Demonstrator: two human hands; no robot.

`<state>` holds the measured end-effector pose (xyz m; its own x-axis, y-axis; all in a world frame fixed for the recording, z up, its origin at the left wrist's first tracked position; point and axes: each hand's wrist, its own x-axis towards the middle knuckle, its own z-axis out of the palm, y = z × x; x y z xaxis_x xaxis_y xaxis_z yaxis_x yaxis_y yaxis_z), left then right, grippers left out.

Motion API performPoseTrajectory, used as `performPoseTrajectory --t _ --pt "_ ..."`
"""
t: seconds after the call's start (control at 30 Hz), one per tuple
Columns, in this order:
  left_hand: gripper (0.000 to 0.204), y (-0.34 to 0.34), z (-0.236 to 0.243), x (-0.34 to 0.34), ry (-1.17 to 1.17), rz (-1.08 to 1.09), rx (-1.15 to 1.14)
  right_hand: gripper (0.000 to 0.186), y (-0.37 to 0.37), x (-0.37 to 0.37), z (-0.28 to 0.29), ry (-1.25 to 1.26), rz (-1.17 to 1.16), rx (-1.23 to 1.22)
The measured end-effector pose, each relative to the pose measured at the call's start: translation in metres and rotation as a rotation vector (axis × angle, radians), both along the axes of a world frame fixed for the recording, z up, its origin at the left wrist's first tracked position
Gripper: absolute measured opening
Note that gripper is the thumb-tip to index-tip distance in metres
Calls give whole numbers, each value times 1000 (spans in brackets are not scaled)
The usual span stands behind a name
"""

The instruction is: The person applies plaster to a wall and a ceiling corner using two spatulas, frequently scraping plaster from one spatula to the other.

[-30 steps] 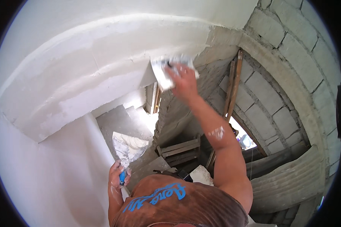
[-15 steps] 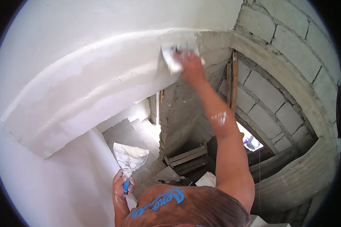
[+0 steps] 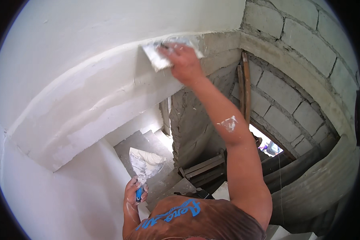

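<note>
While the right hand (image 3: 186,66) is gripping a broad, flat trowel (image 3: 150,55), its fingers curling over the tool's back, the left hand (image 3: 131,193) is clasping a putty knife (image 3: 141,171) by its blue handle (image 3: 139,194), the blade pointing upward. The trowel is lying against, or very close to, the upper part of a long pale beam (image 3: 84,90), near where the whitish coat is giving way to a bare grey stretch (image 3: 222,42) on the right; motion blur is making exact contact hard to confirm. Well below it, the putty knife is carrying a thick smear of white compound (image 3: 153,158) on its blade, in front of some grey steps (image 3: 126,144). Judging by this, the person is most likely spreading and smoothing a skim coat on the beam, with the putty knife serving as the supply. The next move is probably calling for even pressure and a shallow blade angle, so that the trowel is not leaving ridges at the coat's border. If its load is running short, the two blades are needing to meet, with the left hand holding its own steady so that no compound is sliding off.
</note>
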<state>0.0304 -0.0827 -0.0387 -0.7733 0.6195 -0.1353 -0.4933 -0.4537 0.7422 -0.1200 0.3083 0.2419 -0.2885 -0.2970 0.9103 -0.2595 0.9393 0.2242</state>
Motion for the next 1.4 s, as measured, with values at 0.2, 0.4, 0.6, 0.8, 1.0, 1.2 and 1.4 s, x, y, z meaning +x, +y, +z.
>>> performPoseTrajectory --t 0.2,0.4,0.6,0.8,1.0,1.2,1.4 --pt "32 -11 -5 10 -28 59 -8 57 6 48 -70 -364 21 67" --pt "24 -25 -13 13 -66 111 -48 53 46 42 69 -318 -22 -33" --pt "24 -14 -14 15 -28 162 28 51 58 23 100 -366 -70 66" --pt "26 -13 -24 16 -107 164 33 53 67 5 87 -394 -104 78" --pt "26 -17 -20 17 -109 186 -7 55 67 -6 3 -226 88 -17" --pt "27 -17 -13 16 -71 170 18 64 49 45 -123 -397 -44 -42" --pt "29 -19 -7 17 -73 145 -16 66 57 29 25 -100 -21 37"
